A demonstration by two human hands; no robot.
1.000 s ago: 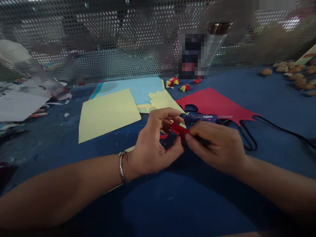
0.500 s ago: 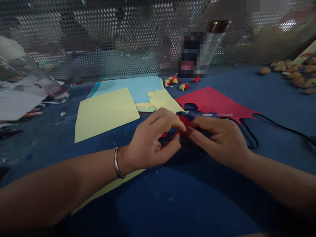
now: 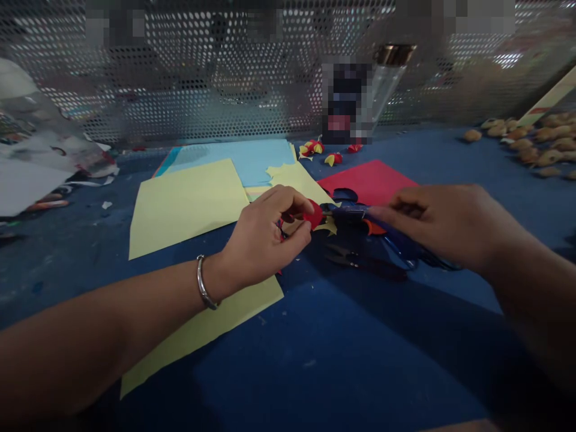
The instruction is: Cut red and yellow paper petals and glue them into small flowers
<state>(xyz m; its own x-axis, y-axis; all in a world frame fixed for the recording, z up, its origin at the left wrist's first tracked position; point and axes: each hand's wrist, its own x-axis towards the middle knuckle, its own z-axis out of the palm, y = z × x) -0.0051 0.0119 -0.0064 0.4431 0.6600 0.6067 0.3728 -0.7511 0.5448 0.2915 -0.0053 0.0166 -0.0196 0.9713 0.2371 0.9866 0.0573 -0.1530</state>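
Observation:
My left hand pinches a small curved red paper piece between thumb and fingertips; a silver bangle is on that wrist. My right hand is closed on the rear part of a dark blue glue gun with an orange trigger. Its nozzle points left, close to the red piece; whether they touch I cannot tell. Below the gun lies a pair of dark snips. Yellow paper scraps lie beside the red piece.
Yellow sheets, blue paper and a red sheet lie ahead. Small red-and-yellow paper pieces sit near the perforated metal panel. Brown nut-like shells are at right, a transparent bottle behind, white paper at left.
My right hand has let go of the red paper piece, moved right and taken hold of the glue gun. My left hand keeps the red piece and has shifted slightly left. The snips have come into view.

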